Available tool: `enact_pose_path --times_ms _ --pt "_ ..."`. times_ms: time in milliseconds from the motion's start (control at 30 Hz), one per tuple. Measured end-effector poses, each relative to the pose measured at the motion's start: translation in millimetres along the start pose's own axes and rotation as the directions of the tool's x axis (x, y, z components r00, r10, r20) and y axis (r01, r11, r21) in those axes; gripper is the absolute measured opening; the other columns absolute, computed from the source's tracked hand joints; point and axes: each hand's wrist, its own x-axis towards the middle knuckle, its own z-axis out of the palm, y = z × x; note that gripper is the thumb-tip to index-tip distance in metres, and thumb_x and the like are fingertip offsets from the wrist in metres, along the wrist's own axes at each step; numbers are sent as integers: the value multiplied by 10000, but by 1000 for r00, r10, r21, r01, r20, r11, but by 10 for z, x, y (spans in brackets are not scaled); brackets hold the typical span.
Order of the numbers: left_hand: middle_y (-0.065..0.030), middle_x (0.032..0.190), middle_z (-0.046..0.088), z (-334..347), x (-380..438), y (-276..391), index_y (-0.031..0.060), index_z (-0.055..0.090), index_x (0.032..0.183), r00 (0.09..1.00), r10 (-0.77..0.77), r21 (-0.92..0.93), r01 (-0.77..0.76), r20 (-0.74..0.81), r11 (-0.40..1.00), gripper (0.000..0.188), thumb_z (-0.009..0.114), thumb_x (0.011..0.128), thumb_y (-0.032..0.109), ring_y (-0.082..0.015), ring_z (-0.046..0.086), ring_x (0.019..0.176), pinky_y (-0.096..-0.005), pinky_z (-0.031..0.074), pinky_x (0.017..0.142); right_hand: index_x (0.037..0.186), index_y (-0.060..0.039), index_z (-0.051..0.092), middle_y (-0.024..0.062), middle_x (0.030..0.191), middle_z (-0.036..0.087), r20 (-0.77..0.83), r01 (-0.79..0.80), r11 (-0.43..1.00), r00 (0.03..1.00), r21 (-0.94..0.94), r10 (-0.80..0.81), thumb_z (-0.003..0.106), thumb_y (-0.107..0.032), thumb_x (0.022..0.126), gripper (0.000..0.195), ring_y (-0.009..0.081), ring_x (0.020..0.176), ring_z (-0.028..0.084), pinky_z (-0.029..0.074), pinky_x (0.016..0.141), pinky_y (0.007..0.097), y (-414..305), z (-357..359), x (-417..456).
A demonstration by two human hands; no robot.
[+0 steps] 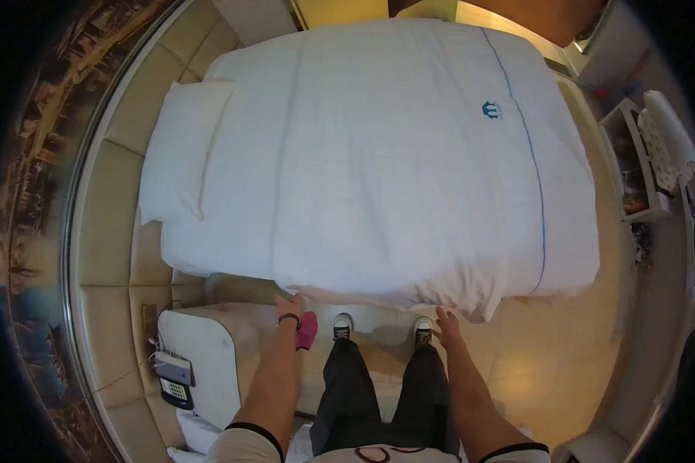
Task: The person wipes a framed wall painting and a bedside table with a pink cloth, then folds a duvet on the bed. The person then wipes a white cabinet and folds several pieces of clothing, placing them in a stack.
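Note:
A white duvet [382, 162] with a blue stripe and a blue emblem covers the bed, its near edge bunched at the right. My left hand [290, 305] is at the near edge, left of my feet, its fingertips at the cloth; whether they grip it is unclear. A pink cloth [306, 331] hangs beside that wrist, which wears a dark bracelet. Near the bunched part, my right hand [447, 325] has its fingers apart, just below the hem. A white pillow [188, 151] lies at the bed's left end.
A bedside table [208, 347] stands at the left with a telephone [175, 393] on it. The padded headboard [107, 220] runs along the left. White shelving [643, 168] stands at the right wall. Below my left arm lie white pillows [197, 433].

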Motion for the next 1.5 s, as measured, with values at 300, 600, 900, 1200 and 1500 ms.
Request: enact_pose_path --times_ms 300,600,900,1200,1500 --pt "-246 922 592 0 1083 235 -64 389 1045 918 331 99 -358 220 928 505 593 794 325 -358 600 854 -413 496 737 1246 -7 374 143 1251 418 -193 -53 997 979 59 64 703 -320 742 678 279 1104 440 419 834 417 -93 1649 -57" --pt "-236 845 601 -561 1413 -178 -8 519 949 642 689 21 -737 336 676 279 459 822 233 -416 568 777 -469 456 683 958 95 493 189 838 559 -419 456 822 709 -341 -567 625 -287 805 432 246 737 543 442 626 339 918 1635 -49" --pt "-202 1003 591 -7 1776 -40 4 598 984 816 283 336 -487 504 806 305 467 854 246 -340 570 916 -395 467 778 1026 87 471 267 1092 506 -568 -52 856 769 -514 -294 574 -189 789 379 352 948 531 432 792 416 556 1548 63" --pt "-208 1144 524 115 834 792 61 308 1308 611 471 504 -791 636 346 564 542 825 233 -318 546 998 -417 454 837 1250 36 334 299 1242 359 -615 28 811 636 -585 -466 591 -151 751 592 415 1178 334 345 954 419 -92 878 -200" --pt "-250 1191 471 226 -313 1469 174 -17 1401 437 473 384 -899 765 211 882 614 798 304 -377 518 1012 -456 438 851 1282 15 319 261 1302 327 -621 128 704 380 -699 -685 681 -315 693 766 392 1211 306 257 1008 456 -906 93 193"
